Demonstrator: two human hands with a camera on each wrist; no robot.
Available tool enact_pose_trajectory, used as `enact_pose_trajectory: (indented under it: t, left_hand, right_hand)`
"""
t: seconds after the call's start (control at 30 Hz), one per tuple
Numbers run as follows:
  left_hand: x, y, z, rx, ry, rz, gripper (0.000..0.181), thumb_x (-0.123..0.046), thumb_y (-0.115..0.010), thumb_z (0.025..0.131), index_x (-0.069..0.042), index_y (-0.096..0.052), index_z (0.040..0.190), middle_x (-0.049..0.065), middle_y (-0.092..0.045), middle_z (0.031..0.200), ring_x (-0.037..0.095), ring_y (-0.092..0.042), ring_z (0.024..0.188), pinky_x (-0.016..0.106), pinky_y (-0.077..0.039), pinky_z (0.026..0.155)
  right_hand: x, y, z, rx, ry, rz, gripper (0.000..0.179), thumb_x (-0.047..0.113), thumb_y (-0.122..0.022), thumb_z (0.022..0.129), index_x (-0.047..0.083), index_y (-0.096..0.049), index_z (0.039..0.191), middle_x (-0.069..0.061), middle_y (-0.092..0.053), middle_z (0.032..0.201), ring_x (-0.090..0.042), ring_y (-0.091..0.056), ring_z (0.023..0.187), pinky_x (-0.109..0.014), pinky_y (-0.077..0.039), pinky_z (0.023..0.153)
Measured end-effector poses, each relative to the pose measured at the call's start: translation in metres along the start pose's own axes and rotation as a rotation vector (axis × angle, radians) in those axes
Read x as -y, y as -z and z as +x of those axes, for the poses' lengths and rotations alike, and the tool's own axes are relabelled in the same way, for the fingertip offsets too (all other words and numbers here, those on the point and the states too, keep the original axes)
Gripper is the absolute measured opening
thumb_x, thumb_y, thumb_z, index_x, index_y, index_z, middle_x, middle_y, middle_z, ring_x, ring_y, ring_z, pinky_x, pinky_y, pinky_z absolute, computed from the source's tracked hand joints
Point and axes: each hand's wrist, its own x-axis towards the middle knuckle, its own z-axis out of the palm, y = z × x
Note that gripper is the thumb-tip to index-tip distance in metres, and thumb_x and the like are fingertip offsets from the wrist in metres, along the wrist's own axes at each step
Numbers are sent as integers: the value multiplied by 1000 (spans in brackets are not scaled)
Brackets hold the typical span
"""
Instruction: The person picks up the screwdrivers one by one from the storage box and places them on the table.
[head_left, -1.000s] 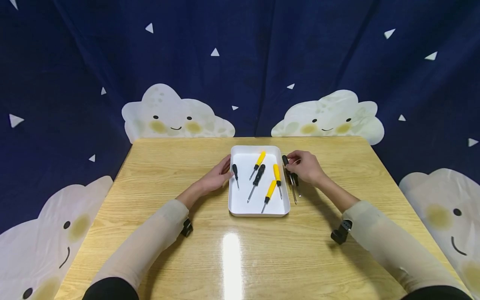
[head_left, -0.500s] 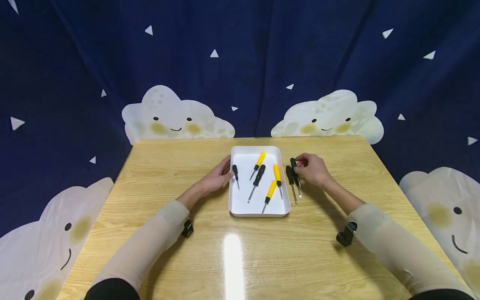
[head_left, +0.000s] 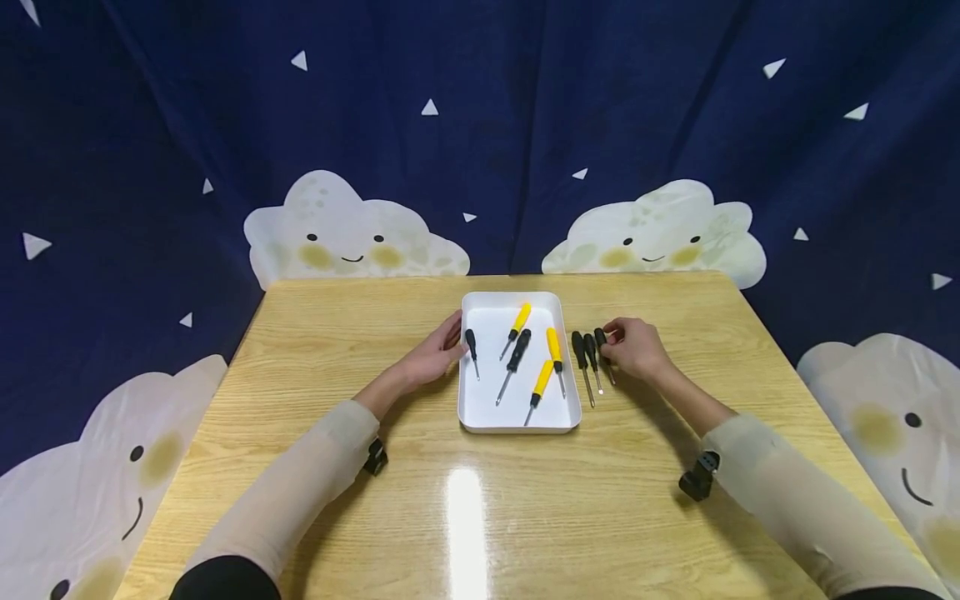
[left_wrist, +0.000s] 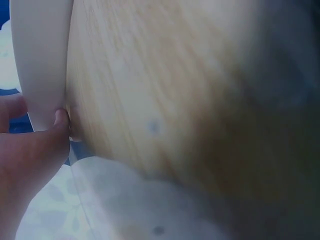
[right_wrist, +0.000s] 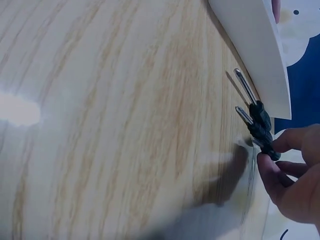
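Note:
On the table, my left hand [head_left: 429, 357] grips the left wall of a white tray [head_left: 519, 430], thumb at the rim. In the left wrist view the thumb [left_wrist: 60, 120] lies against the tray wall [left_wrist: 42, 55]. My right hand [head_left: 637, 350] pinches the handle of a black screwdriver [head_left: 600, 337] between thumb and fingers, right of the tray. Two more black screwdrivers, a longer one [head_left: 577, 343] and a shorter one [head_left: 590, 346], lie side by side between it and the tray. The right wrist view shows the pinched handle [right_wrist: 270, 151] at the fingertips.
Inside the tray lie three yellow-handled screwdrivers, one at the back [head_left: 521, 317], one at the right [head_left: 553, 343] and one in front [head_left: 543, 379], plus a large black one [head_left: 518, 350] and a small black one [head_left: 470, 340]. A dark blue curtain [head_left: 495, 100] hangs behind the wooden table [head_left: 345, 317].
My right hand has moved right, away from the tray, carrying a black screwdriver to the right end of the row. The left hand and tray have stayed in place.

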Motion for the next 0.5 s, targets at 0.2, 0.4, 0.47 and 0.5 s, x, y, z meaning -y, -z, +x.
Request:
enact_pose_trajectory:
  t: [0.2, 0.4, 0.47, 0.5]
  left_hand:
    - [0, 0, 0, 2, 24, 13, 71, -5, -44, 112, -3, -2, 170, 17, -9, 177, 28, -12, 163, 40, -13, 131]
    - [0, 0, -1, 2, 24, 11, 71, -5, -44, 112, -2, -1, 170, 18, -8, 177, 29, -11, 163, 40, -13, 131]
    - [0, 0, -1, 0, 22, 14, 71, -4, -44, 112, -2, -1, 170, 18, -8, 177, 30, -11, 163, 41, -13, 131]
    - [0, 0, -1, -2, 22, 14, 71, -5, -44, 112, -2, -2, 170, 18, -9, 177, 30, -11, 163, 41, -13, 131]
  right_hand:
    - [-6, -2, -4, 19, -17, -18, 36, 6, -72, 95, -11, -65, 126, -13, -69, 97, -25, -67, 84, -39, -58, 79]
    - [-9, -6, -6, -12, -1, -39, 31, 7, -72, 94, -9, -69, 120, -11, -70, 94, -28, -67, 87, -44, -57, 83]
    - [-7, -7, -6, -23, -2, -48, 30, 7, -72, 94, -9, -69, 119, -11, -70, 95, -30, -66, 90, -47, -56, 86]
    - [-7, -8, -6, -27, -3, -54, 30, 7, -72, 94, -9, -69, 119, -12, -70, 95, -30, -66, 91, -48, -56, 88]
